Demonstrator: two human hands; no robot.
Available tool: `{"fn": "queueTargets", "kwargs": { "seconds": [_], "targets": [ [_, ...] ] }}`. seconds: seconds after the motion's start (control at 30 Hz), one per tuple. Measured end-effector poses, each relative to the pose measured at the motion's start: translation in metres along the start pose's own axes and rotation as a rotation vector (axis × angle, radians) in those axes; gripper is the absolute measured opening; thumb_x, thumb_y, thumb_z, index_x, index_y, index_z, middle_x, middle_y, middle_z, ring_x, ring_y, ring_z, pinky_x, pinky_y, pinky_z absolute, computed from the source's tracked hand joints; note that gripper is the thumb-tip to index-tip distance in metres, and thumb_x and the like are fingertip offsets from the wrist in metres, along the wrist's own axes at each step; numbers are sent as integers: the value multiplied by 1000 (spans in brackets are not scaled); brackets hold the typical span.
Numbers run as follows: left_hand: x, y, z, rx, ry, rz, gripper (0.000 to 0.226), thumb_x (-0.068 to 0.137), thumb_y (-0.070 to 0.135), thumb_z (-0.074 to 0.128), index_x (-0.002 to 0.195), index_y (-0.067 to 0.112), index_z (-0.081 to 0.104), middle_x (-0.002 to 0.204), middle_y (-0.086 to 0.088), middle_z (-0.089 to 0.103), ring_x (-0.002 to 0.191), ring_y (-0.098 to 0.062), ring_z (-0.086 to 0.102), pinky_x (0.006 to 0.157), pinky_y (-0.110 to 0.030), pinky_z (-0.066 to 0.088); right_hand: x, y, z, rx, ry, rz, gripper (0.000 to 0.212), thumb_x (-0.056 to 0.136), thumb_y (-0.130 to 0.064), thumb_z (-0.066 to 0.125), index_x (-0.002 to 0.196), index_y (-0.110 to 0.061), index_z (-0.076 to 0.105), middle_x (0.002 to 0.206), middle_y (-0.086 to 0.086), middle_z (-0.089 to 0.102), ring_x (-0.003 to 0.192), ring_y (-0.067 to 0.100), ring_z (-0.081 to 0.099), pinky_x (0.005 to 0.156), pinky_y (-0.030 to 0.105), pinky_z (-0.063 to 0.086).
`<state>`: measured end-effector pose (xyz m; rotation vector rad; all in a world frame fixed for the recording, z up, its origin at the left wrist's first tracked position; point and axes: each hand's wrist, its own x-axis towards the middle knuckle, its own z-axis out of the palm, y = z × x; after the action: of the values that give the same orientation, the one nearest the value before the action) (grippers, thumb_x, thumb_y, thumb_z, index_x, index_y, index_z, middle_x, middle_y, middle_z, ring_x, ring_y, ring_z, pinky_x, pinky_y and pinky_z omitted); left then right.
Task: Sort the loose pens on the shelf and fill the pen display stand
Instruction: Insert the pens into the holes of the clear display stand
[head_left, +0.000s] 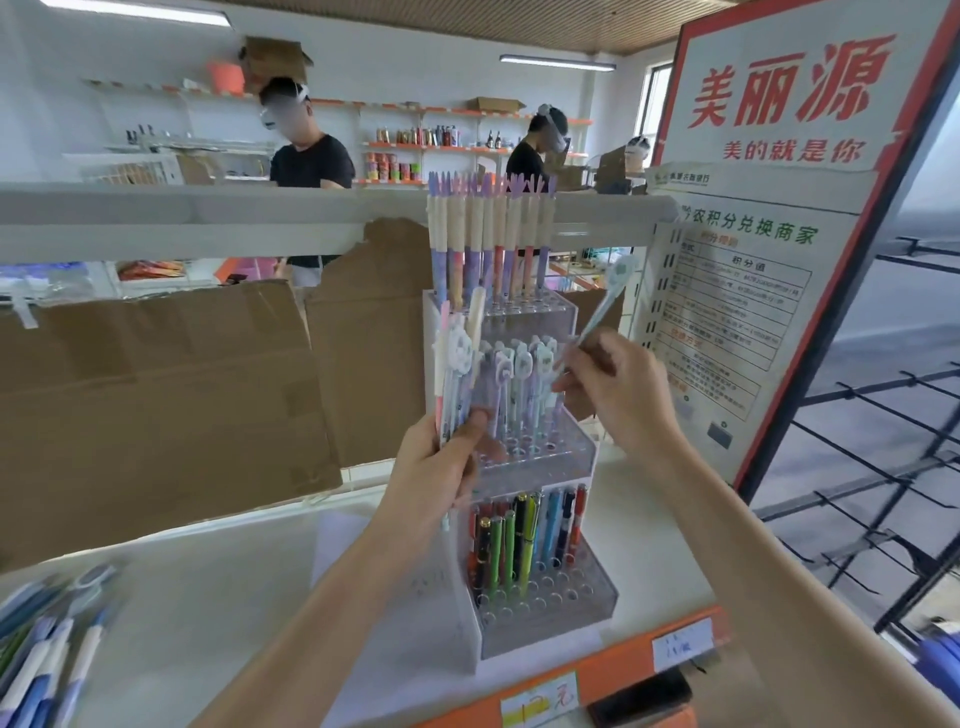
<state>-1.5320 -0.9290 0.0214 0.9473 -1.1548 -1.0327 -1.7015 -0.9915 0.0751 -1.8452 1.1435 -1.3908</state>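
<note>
A clear three-tier pen display stand (582, 610) stands on the white shelf (218, 613). Its top tier holds tall pastel pens (488, 244), its middle tier cartoon-topped pens (524, 379), its bottom tier dark, green and blue pens (524, 540). My left hand (436, 467) grips a bunch of several pastel cartoon pens (457, 358) upright, just left of the middle tier. My right hand (618, 389) pinches one pale blue pen (605, 306), tilted up to the right, over the middle tier's right side. Loose blue and white pens (47, 654) lie at the shelf's left front.
Brown cardboard sheets (156, 395) lean against the back of the shelf. A red-framed sign board (769, 218) stands right of the stand, with a black wire rack (883, 499) beyond it. The shelf's orange front edge (623, 660) carries price labels. Other people stand at far shelves.
</note>
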Motion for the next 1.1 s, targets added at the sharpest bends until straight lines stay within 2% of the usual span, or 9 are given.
{"fn": "queueTargets", "kwargs": {
  "seconds": [0.2, 0.3, 0.4, 0.57, 0.63, 0.73, 0.87, 0.97, 1.1],
  "targets": [
    [-4, 4, -1, -21, -30, 43, 7, 95, 24, 49, 95, 17, 46, 62, -2, 55, 38, -9, 25, 37, -20, 20, 17, 34, 3, -311, -70, 63, 15, 96, -17, 52, 83, -13, 58, 73, -4, 65, 64, 3, 62, 59, 14, 49],
    [-4, 4, 0, -43, -19, 45, 8, 96, 21, 47, 100, 15, 43, 61, -1, 56, 37, -10, 23, 38, -25, 17, 20, 46, 8, -399, -151, 64, 22, 96, -16, 51, 76, -12, 58, 68, -3, 60, 54, -1, 51, 48, 8, 38],
    [-5, 5, -2, -50, -9, 52, 9, 96, 20, 47, 104, 15, 44, 61, -2, 55, 37, -10, 24, 38, -26, 17, 19, 59, 13, -567, -288, 112, 22, 96, -20, 52, 85, -5, 64, 81, 5, 59, 62, 10, 49, 50, 13, 34],
    [-6, 2, -6, -40, -27, 72, 8, 95, 22, 48, 99, 16, 46, 65, -5, 55, 39, -11, 26, 38, -26, 19, 19, 61, 19, -651, -308, 152, 21, 97, -20, 51, 98, -3, 63, 95, 13, 65, 75, 21, 58, 68, 29, 47],
    [-6, 1, -6, -38, -36, 73, 6, 95, 22, 49, 98, 17, 47, 66, -5, 55, 39, -11, 26, 38, -25, 20, 19, 61, 20, -630, -274, 145, 20, 94, -20, 55, 105, -4, 60, 101, 11, 65, 82, 23, 61, 76, 32, 51],
    [-7, -1, -7, -42, -48, 73, 1, 96, 19, 49, 95, 20, 48, 66, -4, 55, 39, -10, 26, 37, -21, 23, 19, 61, 20, -536, -236, 196, 29, 90, -23, 62, 111, -6, 52, 101, 8, 66, 87, 22, 62, 76, 30, 49],
    [-5, 0, -6, -71, -58, 65, 9, 91, 23, 51, 99, 18, 49, 66, -4, 55, 39, -10, 28, 36, -20, 25, 15, 57, 15, -508, -197, 160, 20, 89, -22, 64, 100, -11, 51, 86, -3, 61, 72, 7, 56, 55, 11, 36],
    [-5, 0, -5, -80, -46, 45, 11, 92, 22, 50, 95, 12, 50, 63, -1, 57, 39, -8, 32, 35, -19, 27, 6, 44, 14, -355, -149, 98, 4, 89, -19, 60, 86, -20, 59, 75, -11, 61, 65, 2, 54, 50, 9, 37],
    [-2, -2, 1, -109, -31, -10, 14, 96, 17, 48, 83, 15, 54, 63, -1, 56, 40, -8, 34, 36, -17, 28, -11, 11, 23, -19, -356, 24, 8, 88, -32, 62, 82, -35, 66, 61, -15, 61, 50, -3, 46, 51, 12, 36]
  ]
}}
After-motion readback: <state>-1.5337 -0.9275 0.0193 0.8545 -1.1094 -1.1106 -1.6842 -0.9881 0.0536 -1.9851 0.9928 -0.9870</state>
